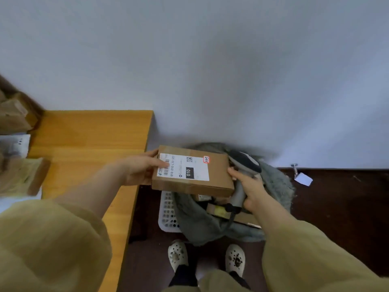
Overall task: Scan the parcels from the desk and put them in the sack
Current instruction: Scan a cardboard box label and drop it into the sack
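Left hand [143,168] pinches the flat brown cardboard parcel [216,175] by its left end, thumb on top over the white shipping label [185,168], fingers underneath. The parcel is off the orange wooden desk [90,144], held roughly level in the air just past the desk's right edge, directly above the open grey-green fabric sack [200,226]. Label faces up, "010" in a black block, small red-bordered sticker [206,159] at its far corner.

Right hand [251,187] is wrapped round the handle of the grey handheld barcode scanner [245,163]. Forefinger sticks out and touches the parcel's right edge. Scanner head sits just beside the parcel's far right corner. Hands are apart, one at each end of the parcel.

The sack lines a white perforated plastic basket [167,209] on the dark floor [336,207], near the wall. More cardboard boxes [219,209] lie inside it.

On the desk, far left: blurred pile of brown parcels [23,175] and a white mailer bag [19,144].
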`<state>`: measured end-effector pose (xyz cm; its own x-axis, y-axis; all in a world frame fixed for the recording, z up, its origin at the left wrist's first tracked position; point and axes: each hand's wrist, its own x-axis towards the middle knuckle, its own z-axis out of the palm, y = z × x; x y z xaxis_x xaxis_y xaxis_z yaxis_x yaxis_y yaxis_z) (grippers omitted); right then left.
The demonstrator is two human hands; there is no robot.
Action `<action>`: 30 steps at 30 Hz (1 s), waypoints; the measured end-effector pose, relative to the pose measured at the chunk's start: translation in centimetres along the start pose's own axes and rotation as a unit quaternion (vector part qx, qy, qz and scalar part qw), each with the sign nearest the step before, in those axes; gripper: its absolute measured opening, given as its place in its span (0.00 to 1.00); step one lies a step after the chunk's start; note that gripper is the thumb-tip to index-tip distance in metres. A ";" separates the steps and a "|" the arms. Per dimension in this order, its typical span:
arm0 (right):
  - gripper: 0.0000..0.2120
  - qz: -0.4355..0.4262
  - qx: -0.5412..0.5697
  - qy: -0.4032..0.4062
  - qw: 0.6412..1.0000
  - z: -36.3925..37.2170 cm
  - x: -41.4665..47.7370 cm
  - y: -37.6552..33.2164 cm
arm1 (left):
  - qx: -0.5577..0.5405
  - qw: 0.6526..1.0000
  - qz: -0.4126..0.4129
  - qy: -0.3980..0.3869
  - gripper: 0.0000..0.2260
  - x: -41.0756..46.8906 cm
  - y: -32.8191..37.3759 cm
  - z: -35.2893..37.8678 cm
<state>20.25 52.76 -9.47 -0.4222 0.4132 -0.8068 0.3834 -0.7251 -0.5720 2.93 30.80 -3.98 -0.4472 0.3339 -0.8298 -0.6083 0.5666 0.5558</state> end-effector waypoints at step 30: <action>0.04 0.110 0.027 0.101 0.988 -15.2 12.2 4.4 | -0.065 0.990 -0.096 0.079 0.15 23.0 -10.5 21.7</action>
<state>29.28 62.97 -24.08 -0.1596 0.3402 -0.9267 0.4009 -0.8355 -0.3757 13.26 48.89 -29.99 -0.4054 0.1013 -0.9085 -0.7671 0.5028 0.3984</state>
